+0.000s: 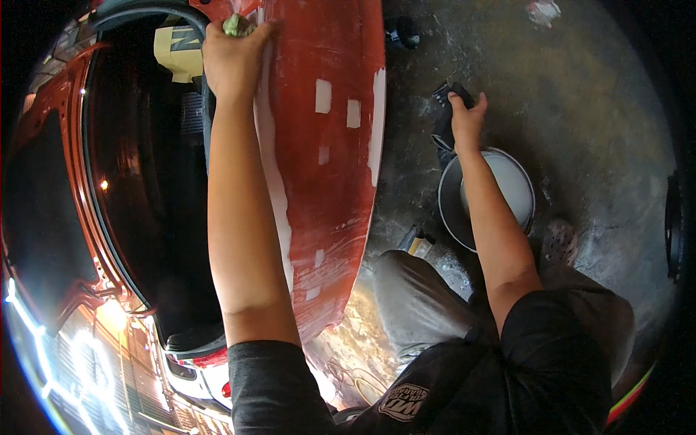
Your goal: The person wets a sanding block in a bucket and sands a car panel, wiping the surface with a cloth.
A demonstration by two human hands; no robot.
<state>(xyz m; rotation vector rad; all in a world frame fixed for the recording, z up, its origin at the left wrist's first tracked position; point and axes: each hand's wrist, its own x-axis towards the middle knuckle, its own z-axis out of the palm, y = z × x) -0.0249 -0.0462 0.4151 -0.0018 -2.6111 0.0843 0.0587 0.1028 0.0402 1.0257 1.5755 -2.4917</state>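
Note:
My left hand (pixel 235 65) is closed around a pale green, lumpy wad (pixel 236 26), a sponge or crumpled cloth. It rests at the upper edge of the red car panel (pixel 319 174), beside a strip of whitish filler (pixel 274 181). Several pale patches mark the panel. Away from the car, my right hand (pixel 468 119) grips a black object (pixel 461 94) whose kind I cannot make out. Below that hand and forearm stands a round bucket (pixel 523 210) with cloudy, whitish liquid. Dark material hangs near the bucket's far rim.
On the left, the car's dark opening (pixel 145 181) has a black rubber seal and a yellow paper piece (pixel 177 54). A small yellow-and-dark item (pixel 419 243) lies on the concrete floor (pixel 602 123) near my knee. A crumpled white scrap (pixel 542 11) lies farther off.

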